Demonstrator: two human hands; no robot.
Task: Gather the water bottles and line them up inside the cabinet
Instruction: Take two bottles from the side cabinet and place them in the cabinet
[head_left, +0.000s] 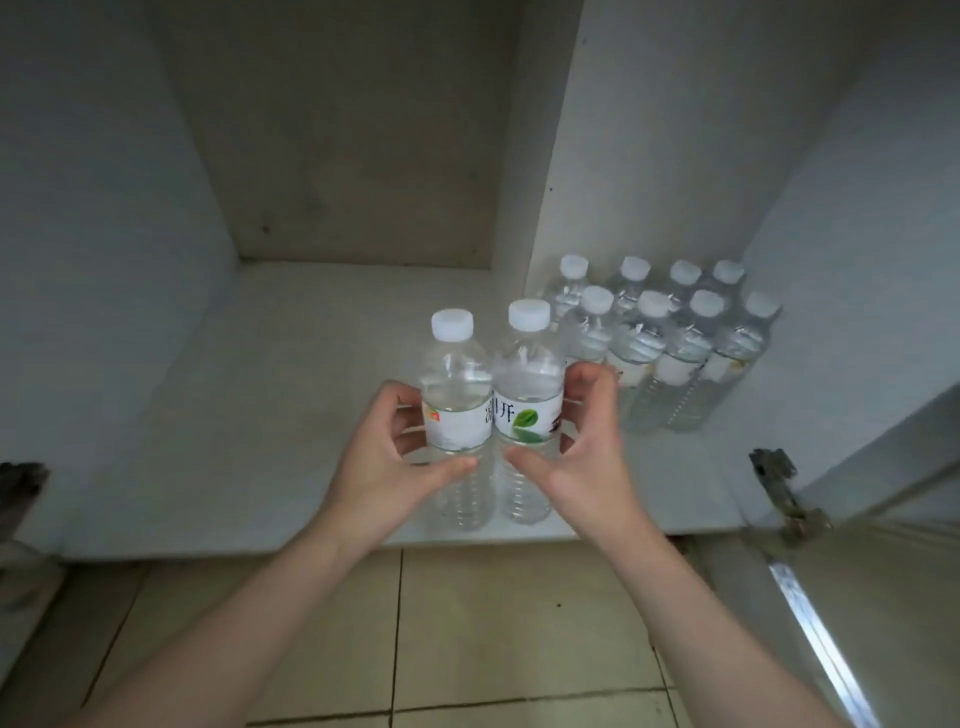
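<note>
Gripping one full bottle per hand, left hand on left bottle, right hand on right bottle, we judge them heavy, smooth, slightly squashy, best held at the label.

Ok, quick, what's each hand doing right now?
Left hand: curled round the left bottle, holding it upright on the cabinet shelf.
Right hand: curled round the right bottle, holding it against the left one.
</note>
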